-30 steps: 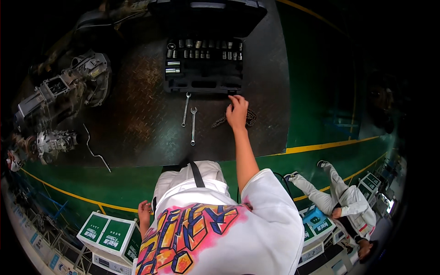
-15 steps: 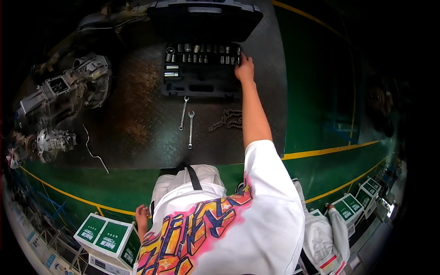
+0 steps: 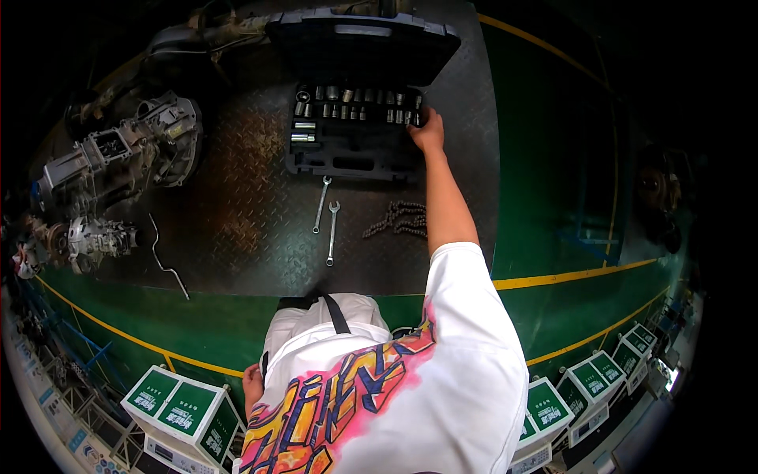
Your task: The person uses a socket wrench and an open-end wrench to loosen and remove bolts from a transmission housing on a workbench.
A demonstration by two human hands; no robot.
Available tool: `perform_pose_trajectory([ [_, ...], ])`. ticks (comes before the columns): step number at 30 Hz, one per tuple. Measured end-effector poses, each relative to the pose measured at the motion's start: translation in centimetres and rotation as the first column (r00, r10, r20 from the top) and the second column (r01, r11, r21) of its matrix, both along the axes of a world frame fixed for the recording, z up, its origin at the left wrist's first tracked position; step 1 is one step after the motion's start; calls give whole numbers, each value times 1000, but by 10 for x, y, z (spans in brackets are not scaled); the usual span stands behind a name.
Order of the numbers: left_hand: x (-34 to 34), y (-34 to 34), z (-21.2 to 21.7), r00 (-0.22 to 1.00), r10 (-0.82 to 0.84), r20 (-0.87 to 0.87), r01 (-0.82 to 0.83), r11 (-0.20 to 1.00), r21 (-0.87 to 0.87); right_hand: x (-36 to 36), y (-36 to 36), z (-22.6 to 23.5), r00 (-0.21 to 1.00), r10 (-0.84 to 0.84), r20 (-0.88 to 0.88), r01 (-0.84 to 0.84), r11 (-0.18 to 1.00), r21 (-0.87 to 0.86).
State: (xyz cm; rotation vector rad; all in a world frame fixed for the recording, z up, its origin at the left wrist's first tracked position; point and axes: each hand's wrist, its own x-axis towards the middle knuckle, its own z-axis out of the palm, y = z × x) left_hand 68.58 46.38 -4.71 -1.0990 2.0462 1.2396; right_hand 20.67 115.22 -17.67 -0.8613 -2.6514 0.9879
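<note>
My right hand (image 3: 427,131) reaches to the right end of an open black socket set case (image 3: 345,163). Its thumb and fingers are drawn together by the last sockets (image 3: 399,117); what they grip, if anything, is too small to make out. Rows of silver sockets sit in the case, with two longer ones (image 3: 302,137) lying at its left. My left hand (image 3: 253,385) hangs low beside my trousers, fingers loosely bent and partly hidden, with nothing seen in it. Two combination wrenches, one (image 3: 320,207) left of the other (image 3: 332,234), lie in front of the case.
A dark chain (image 3: 399,220) lies beside my right forearm. On the left of the metal table (image 3: 268,265) stand a gearbox housing (image 3: 114,150), a smaller metal assembly (image 3: 99,241) and a bent rod (image 3: 163,261). White and green boxes (image 3: 185,404) stand behind me.
My right hand has moved slightly toward me and inward along the case's right end. My left hand has dropped a little. The person in pale clothing at the lower right is out of view.
</note>
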Motion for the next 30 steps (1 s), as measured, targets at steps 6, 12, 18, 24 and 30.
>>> perform_pose_trajectory([
  [6, -14, 0, 17, 991, 86, 101, -84, 996, -22, 2, -7, 8, 998, 53, 18, -52, 999, -6],
  [12, -19, -8, 12, 992, 57, 112, -59, 998, 20, 8, -12, 20, 984, 137, 111, -147, 986, 82],
  [18, -34, -1, 9, 991, 106, 76, -110, 993, 41, 11, -12, 12, 986, 152, -70, -146, 985, 93],
  [24, -50, 10, 3, 991, 131, 29, -132, 989, 61, 22, -50, 30, 921, -103, -376, -124, 838, -531],
  [30, -53, 5, -18, 1000, -29, -8, 30, 997, 65, 51, -119, 125, 757, -472, -452, -570, -138, -810],
])
